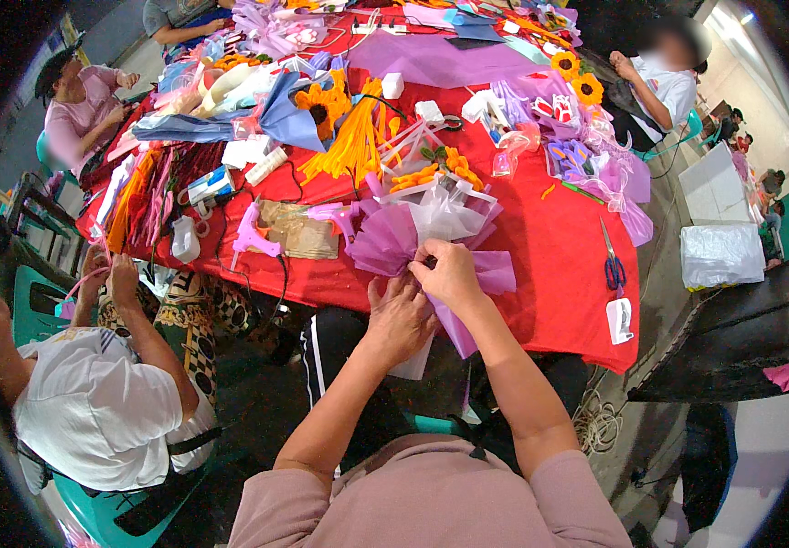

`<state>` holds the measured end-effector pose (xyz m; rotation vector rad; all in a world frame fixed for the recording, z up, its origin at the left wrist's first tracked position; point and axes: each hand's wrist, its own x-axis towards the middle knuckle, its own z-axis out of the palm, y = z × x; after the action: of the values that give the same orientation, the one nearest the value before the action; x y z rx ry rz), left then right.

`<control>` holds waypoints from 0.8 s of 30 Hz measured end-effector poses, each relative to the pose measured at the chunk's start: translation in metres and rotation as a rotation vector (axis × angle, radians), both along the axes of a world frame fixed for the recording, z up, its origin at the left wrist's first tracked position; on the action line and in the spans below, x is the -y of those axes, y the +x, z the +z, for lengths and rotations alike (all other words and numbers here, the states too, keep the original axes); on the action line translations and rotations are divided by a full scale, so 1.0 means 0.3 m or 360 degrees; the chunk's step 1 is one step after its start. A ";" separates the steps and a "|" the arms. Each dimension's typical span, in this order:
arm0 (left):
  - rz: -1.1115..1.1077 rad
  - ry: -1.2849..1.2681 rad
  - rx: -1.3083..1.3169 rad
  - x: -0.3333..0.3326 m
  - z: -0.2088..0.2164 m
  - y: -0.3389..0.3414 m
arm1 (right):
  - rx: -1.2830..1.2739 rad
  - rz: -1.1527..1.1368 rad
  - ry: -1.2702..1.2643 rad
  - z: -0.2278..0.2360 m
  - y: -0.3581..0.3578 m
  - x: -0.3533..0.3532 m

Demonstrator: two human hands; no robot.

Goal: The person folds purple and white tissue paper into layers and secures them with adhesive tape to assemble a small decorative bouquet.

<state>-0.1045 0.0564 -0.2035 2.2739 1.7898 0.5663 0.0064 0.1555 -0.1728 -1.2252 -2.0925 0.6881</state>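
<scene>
A small bouquet (383,234) wrapped in sheer purple material lies on the red-covered table at its near edge, a fan of white wrap (440,215) in its middle. Orange fuzzy pieces (456,164) show at its far end. My left hand (401,321) is closed around the gathered neck of the wrap, from the left and below. At that same neck my right hand (449,272) pinches, thumb and forefinger together; whatever small piece lies between them is hidden. The purple tail (452,326) of the wrap hangs toward me below the hands.
Two pink glue guns (253,236) flank a stained cardboard piece (307,234), with cords nearby. Blue-handled scissors (614,265) lie right, above a white packet (620,321). Orange fuzzy stems (350,142) and a blue-wrapped sunflower bouquet (319,111) lie farther back. A co-worker (106,393) sits close left.
</scene>
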 end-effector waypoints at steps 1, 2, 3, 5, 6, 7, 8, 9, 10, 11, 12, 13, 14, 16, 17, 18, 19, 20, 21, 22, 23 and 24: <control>-0.0008 -0.0032 0.0002 -0.001 -0.001 0.001 | 0.0010 -0.0001 0.0000 0.003 0.001 0.001; -0.0017 -0.0062 0.0001 -0.003 0.001 0.001 | 0.0003 0.0007 -0.0006 0.000 0.000 -0.001; -0.0026 -0.0092 0.0000 -0.005 0.001 0.001 | -0.0003 0.0015 -0.0012 -0.004 -0.001 -0.001; 0.0011 0.0050 0.0006 -0.001 -0.021 0.006 | -0.0039 0.0050 0.0041 -0.005 -0.002 0.004; 0.0030 0.0121 0.0008 0.001 -0.031 0.005 | -0.0069 0.0076 0.0099 -0.002 -0.002 0.012; 0.0003 0.0144 0.0055 -0.001 -0.041 -0.001 | -0.0099 0.0102 0.0157 0.002 -0.004 0.018; -0.0034 0.0165 0.0102 -0.004 -0.035 -0.005 | -0.0077 0.0110 0.0161 -0.002 -0.003 0.023; -0.0071 0.0186 0.0149 -0.005 -0.030 -0.007 | -0.0055 0.0118 0.0166 -0.006 -0.005 0.028; -0.0052 0.0136 0.0097 -0.002 -0.024 -0.003 | -0.0033 0.0125 0.0170 -0.010 -0.004 0.031; -0.0036 0.0087 0.0036 0.001 -0.002 0.000 | -0.0005 0.0131 0.0227 -0.009 -0.003 0.031; -0.0022 0.0040 -0.0025 0.002 0.013 0.006 | 0.0024 0.0134 0.0283 -0.008 0.000 0.030; -0.0006 -0.0013 -0.0008 -0.001 0.021 0.015 | 0.0054 0.0135 0.0339 -0.006 0.005 0.028; 0.0007 -0.0067 -0.0008 -0.002 0.030 0.016 | 0.0086 0.0144 0.0334 -0.006 0.005 0.027; 0.0002 -0.0072 -0.0014 -0.007 0.037 0.017 | 0.0153 0.0156 0.0322 -0.002 0.015 0.019; -0.0009 -0.0026 -0.0016 -0.008 0.033 0.016 | 0.0185 0.0178 0.0292 0.011 0.013 0.026; -0.0021 0.0021 -0.0017 -0.009 0.032 0.013 | 0.0218 0.0201 0.0262 0.024 0.012 0.035; -0.0017 -0.0001 0.0012 -0.007 0.032 0.007 | 0.0250 0.0225 0.0231 0.038 0.009 0.044; -0.0011 -0.0023 0.0055 -0.004 0.044 0.014 | 0.0295 0.0213 0.0256 0.045 0.015 0.054; -0.0003 -0.0044 0.0097 -0.003 0.051 0.018 | 0.0340 0.0202 0.0279 0.050 0.019 0.065; -0.0010 -0.0041 0.0079 -0.005 0.044 0.020 | 0.0384 0.0194 0.0303 0.051 0.022 0.074; -0.0016 -0.0039 0.0065 -0.005 0.039 0.023 | 0.0353 0.0187 0.0378 0.037 0.029 0.080; -0.0019 -0.0037 0.0050 -0.006 0.035 0.024 | 0.0329 0.0175 0.0440 0.025 0.033 0.085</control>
<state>-0.0973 0.0583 -0.1930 2.2464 1.7577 0.5723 0.0164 0.1299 -0.1654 -1.0703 -2.3461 0.3132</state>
